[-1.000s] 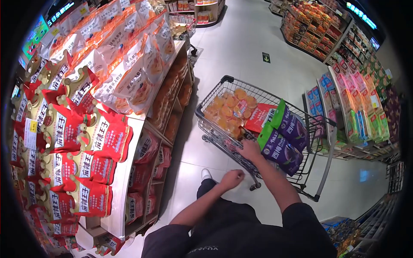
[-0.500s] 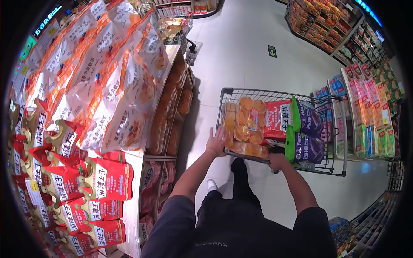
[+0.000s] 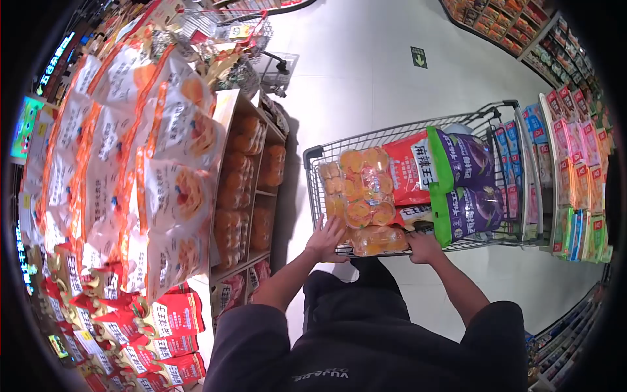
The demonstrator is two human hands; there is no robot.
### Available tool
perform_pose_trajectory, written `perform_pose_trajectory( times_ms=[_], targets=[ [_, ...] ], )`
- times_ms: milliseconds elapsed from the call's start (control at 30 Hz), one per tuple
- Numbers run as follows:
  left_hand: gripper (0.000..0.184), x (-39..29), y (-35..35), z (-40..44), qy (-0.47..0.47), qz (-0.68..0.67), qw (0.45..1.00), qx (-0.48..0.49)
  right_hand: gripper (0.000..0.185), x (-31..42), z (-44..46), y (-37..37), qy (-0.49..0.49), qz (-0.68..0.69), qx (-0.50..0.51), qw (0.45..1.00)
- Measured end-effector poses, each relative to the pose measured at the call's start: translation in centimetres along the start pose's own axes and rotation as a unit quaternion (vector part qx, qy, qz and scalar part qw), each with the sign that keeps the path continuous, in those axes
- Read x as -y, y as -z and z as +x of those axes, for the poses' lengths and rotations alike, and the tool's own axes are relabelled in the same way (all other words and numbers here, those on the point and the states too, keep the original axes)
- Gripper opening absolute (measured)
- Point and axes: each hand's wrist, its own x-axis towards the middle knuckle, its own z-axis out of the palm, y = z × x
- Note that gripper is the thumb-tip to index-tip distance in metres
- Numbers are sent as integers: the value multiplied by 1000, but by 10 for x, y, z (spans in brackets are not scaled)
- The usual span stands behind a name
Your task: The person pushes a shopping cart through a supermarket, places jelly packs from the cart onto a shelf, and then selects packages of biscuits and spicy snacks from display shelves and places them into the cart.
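My left hand (image 3: 326, 240) is at the near left corner of a wire shopping cart (image 3: 418, 122), fingers spread against packs of orange canned fruit (image 3: 359, 186). At the cart's near side, my right hand (image 3: 424, 248) is closed around the rim, beside another orange pack (image 3: 379, 240). Inside the cart, a red snack bag (image 3: 411, 168) lies next to two purple bags with green edges, one farther away (image 3: 471, 159) and one nearer (image 3: 477, 210). Part of another red bag (image 3: 411, 214) shows between the packs and the nearer purple bag.
On the left stands a shelf (image 3: 228, 124) topped with white-and-orange bags (image 3: 183, 189), with orange packs (image 3: 235, 189) inside and red bags (image 3: 176, 313) in front. Another cart (image 3: 255, 32) is behind it. A rack of colourful packets (image 3: 575, 157) adjoins my cart's right end. A floor sign (image 3: 418, 57) lies ahead.
The cart and its goods have shifted nearer and turned slightly, its left end now lower left. My left hand has come down with the corner; my right stays on the rim.
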Motion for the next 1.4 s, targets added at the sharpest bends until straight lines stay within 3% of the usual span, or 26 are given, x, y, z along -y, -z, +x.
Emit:
perform_pose_trajectory(
  times_ms=[133, 367, 700, 867, 933, 1100, 1267, 1367, 1400],
  targets=[
    [98, 12, 9, 18, -8, -15, 1000, -12, 60, -11, 16, 25, 3, 6, -28, 1000],
    [94, 34, 14, 39, -11, -56, 998, -32, 57, -31, 51, 40, -2, -35, 71, 997],
    [97, 58, 34, 59, -2, -91, 996, 7, 56, -31, 72, 75, -11, -55, 112, 992],
    [97, 66, 38, 69, -15, -85, 996, 16, 58, -36, 87, 88, -15, -29, 205, 978],
    [96, 66, 42, 69, -15, -90, 995, 31, 57, -40, 87, 85, -11, -24, 180, 983],
    [101, 66, 29, 73, -11, -97, 994, -40, 57, -42, 91, 97, 18, -47, 180, 982],
    [102, 60, 26, 74, 8, -102, 995, -1, 57, -49, 88, 83, 28, -42, 145, 988],
    [89, 59, 18, 72, 23, -100, 995, 15, 60, -48, 89, 83, 29, -42, 152, 987],
    [85, 58, 41, 75, 26, -80, 992, 99, 61, -48, 89, 85, 29, -33, 172, 984]
  ],
)
